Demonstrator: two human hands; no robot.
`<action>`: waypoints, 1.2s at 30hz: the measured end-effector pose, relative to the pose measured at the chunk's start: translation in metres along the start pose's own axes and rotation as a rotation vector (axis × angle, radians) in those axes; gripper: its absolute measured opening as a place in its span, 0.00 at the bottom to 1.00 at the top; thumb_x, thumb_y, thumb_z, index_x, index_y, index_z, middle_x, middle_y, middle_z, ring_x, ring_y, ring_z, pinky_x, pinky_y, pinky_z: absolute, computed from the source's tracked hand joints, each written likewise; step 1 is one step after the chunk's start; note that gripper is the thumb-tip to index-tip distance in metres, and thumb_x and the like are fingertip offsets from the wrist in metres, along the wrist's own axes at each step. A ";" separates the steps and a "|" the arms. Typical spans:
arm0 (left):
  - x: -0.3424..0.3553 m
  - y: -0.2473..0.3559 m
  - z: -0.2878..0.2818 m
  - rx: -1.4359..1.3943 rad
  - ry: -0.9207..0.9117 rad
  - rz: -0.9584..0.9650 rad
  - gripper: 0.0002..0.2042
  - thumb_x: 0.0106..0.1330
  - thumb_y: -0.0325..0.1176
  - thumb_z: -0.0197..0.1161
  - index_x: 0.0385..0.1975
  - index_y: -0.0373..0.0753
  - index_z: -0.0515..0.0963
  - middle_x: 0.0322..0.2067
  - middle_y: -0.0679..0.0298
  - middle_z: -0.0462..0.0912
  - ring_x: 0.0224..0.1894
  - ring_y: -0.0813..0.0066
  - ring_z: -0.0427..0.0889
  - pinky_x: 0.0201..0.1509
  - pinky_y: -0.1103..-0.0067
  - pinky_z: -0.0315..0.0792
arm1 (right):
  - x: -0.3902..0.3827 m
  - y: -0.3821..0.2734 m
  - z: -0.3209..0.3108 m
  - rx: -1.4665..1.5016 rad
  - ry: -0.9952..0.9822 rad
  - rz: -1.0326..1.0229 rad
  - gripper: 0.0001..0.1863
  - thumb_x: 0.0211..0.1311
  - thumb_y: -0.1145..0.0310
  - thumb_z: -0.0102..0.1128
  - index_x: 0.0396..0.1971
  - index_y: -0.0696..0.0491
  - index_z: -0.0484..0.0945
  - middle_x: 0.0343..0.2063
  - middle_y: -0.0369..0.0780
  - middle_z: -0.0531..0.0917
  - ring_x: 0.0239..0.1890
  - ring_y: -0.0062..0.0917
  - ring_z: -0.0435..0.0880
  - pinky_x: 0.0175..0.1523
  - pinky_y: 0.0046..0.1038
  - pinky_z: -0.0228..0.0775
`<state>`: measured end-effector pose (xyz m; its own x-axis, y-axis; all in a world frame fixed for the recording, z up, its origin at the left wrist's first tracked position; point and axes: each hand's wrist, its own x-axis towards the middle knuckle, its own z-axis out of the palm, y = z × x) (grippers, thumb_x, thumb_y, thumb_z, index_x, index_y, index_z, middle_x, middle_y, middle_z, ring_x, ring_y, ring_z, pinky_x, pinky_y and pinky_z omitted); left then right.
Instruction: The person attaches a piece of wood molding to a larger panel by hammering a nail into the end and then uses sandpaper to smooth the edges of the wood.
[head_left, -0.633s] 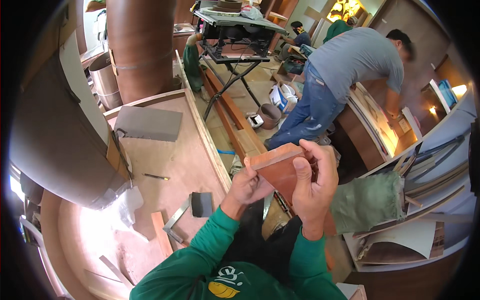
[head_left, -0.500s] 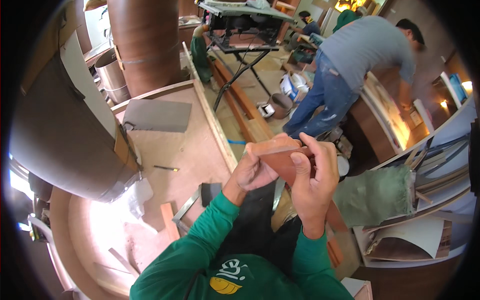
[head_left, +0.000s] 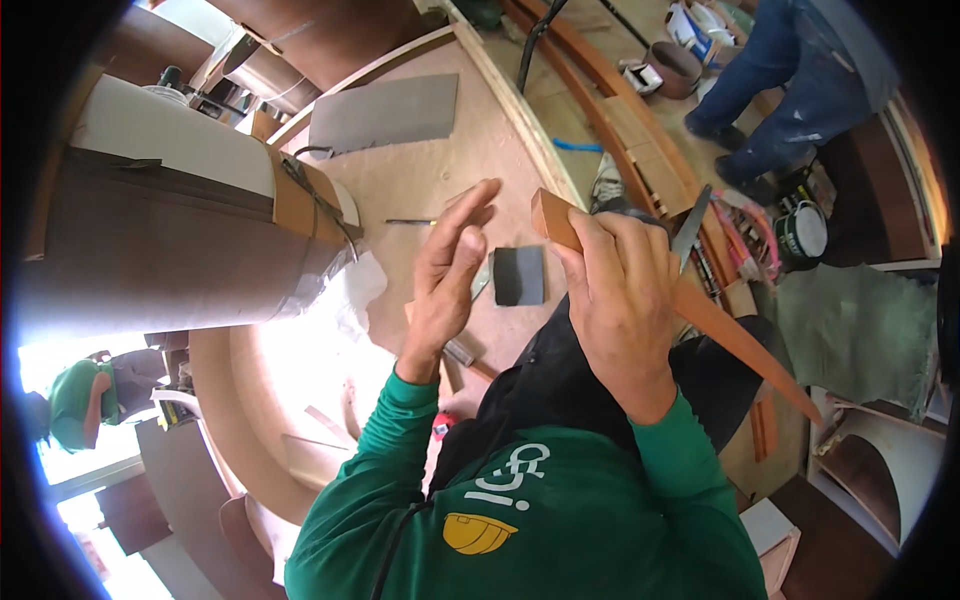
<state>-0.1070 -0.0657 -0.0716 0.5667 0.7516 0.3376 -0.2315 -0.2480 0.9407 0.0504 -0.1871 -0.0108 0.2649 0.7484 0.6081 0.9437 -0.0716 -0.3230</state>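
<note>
My right hand (head_left: 625, 300) grips a long reddish-brown wooden strip (head_left: 745, 345) near its end, thumb on one side and fingers over the other. The strip's squared end (head_left: 553, 220) juts out past my fingertips, and its long tail runs down to the right over my leg. My left hand (head_left: 445, 285) is open, fingers stretched, a little left of that end and apart from it. Below, between my hands, a small dark grey square sheet (head_left: 518, 276) lies on the pale wooden board (head_left: 400, 180).
A larger grey sheet (head_left: 385, 113) and a thin pencil-like stick (head_left: 408, 221) lie on the board. A big brown cylinder (head_left: 190, 235) stands left. At right are a pointed metal blade (head_left: 691, 235), a white-lidded bucket (head_left: 802, 232), green cloth (head_left: 855, 330) and a person's legs (head_left: 790, 90).
My left hand has come off the wooden strip and opened to its left. My right hand still holds the strip. The view has tilted down and turned, so the co-worker shows only in part.
</note>
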 end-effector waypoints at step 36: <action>0.032 -0.134 -0.037 -0.300 -0.665 -0.630 0.49 0.43 0.28 0.87 0.70 0.41 0.68 0.70 0.59 0.67 0.74 0.57 0.65 0.79 0.61 0.58 | -0.057 0.062 0.100 0.143 -0.479 0.041 0.42 0.45 0.56 0.83 0.58 0.56 0.70 0.54 0.45 0.80 0.56 0.40 0.81 0.59 0.44 0.70</action>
<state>-0.0871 0.0145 -0.1880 0.9670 0.1702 -0.1898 0.1282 0.3189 0.9391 0.0741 -0.1680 -0.1375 0.1494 0.9678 0.2025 0.8888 -0.0417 -0.4563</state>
